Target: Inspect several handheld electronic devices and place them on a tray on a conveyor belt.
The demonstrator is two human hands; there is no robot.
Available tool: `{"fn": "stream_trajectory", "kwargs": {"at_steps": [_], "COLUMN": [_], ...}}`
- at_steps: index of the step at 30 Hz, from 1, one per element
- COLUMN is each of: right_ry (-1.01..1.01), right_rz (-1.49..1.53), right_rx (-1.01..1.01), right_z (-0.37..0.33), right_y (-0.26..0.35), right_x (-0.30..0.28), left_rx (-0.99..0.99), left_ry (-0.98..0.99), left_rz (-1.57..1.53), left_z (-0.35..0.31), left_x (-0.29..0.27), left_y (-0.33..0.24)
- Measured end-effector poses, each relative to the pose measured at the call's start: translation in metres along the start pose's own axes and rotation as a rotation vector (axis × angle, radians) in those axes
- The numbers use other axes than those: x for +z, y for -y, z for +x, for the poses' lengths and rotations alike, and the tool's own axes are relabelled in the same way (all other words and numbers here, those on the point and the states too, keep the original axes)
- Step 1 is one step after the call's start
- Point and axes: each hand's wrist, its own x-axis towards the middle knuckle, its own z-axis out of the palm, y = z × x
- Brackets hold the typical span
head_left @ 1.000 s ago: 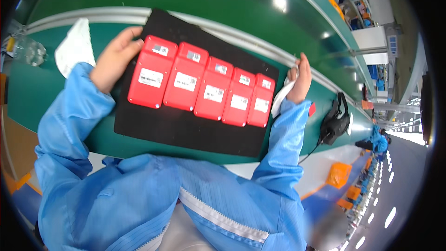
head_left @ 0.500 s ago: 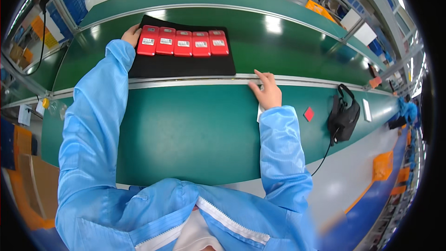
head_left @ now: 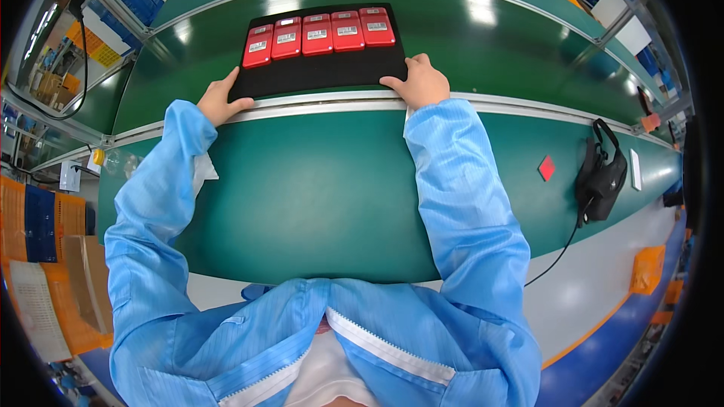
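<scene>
A black mat (head_left: 320, 78) lies on the far green surface, close to the metal rail. Several flat red handheld-size devices (head_left: 317, 35) with white labels stand side by side in a row along its far half. At the mat's near left corner is my left hand (head_left: 220, 101), its thumb along the front edge and its fingers against the left side. My right hand (head_left: 422, 81) grips the near right corner, thumb over the front edge and fingers bent at the side. The undersides of both hands are hidden.
Between me and the mat runs the metal rail (head_left: 317, 104), with a nearer green tabletop (head_left: 317, 196) on my side. To the right lie a small red square (head_left: 546, 168), a black bag (head_left: 603, 185) with a cable and a white slab (head_left: 635, 169). A yellow-capped bottle (head_left: 99, 157) lies left.
My left hand has come down from the mat's left side to its near left corner. My right hand has moved from the rail to the near right corner. The view has shifted.
</scene>
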Motion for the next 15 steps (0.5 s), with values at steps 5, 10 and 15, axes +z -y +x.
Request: {"fn": "stream_trajectory", "kwargs": {"at_steps": [5,10,15], "right_ry": [-0.044,-0.100,-0.226], "right_rz": [0.031,0.100,0.007], "right_rx": [-0.036,-0.167,-0.294], "right_z": [0.001,0.006,0.001], "right_y": [0.007,0.009,-0.030], "right_x": [0.014,0.020,0.026], "left_rx": [-0.071,-0.152,-0.077], "left_ry": [-0.103,-0.121,-0.207], "left_rz": [-0.008,-0.017,0.139], "left_z": [0.004,0.003,0.043], "left_x": [0.002,0.005,0.035], "left_y": [-0.001,0.006,-0.004]}}
